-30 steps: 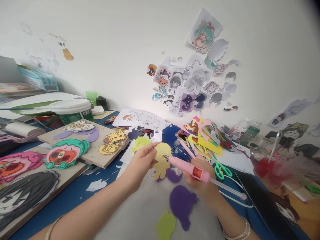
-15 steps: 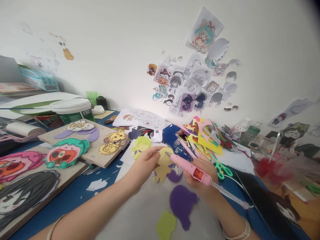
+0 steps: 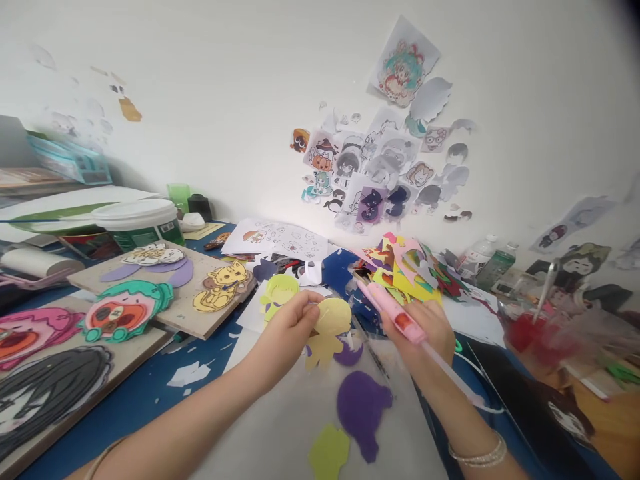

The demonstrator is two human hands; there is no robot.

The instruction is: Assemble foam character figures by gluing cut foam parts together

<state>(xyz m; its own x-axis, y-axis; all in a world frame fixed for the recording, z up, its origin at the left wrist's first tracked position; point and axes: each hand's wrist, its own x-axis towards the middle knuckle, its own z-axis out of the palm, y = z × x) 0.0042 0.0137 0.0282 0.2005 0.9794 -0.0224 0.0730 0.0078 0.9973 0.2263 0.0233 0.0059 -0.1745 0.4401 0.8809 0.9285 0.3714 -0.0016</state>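
My left hand (image 3: 286,339) pinches a pale yellow foam figure cutout (image 3: 336,317) by its left edge, above the grey mat (image 3: 270,427). A thin line of glue seems to lie on its round top. In my right hand (image 3: 426,337) is a pink hot glue gun (image 3: 391,312), pen-shaped, with a clear glue stick at its back; its nozzle points up and left, apart from the cutout. Below lie a large purple foam piece (image 3: 361,403), a smaller purple crescent (image 3: 349,353) and a lime-green piece (image 3: 329,455). A lime foam figure (image 3: 281,295) rests on white paper behind my left hand.
Boards at left bear finished foam characters, including a yellow cat (image 3: 223,287) and a teal-haired figure (image 3: 126,312). A white-lidded tub (image 3: 137,223) stands behind them. Colourful foam scraps (image 3: 407,267) pile up at the back right, near bottles (image 3: 497,263). Paper drawings (image 3: 373,160) cover the wall.
My right hand has drawn the glue gun away from the yellow cutout, up and to the right, tilting it more upright. My left hand still holds the cutout in nearly the same place.
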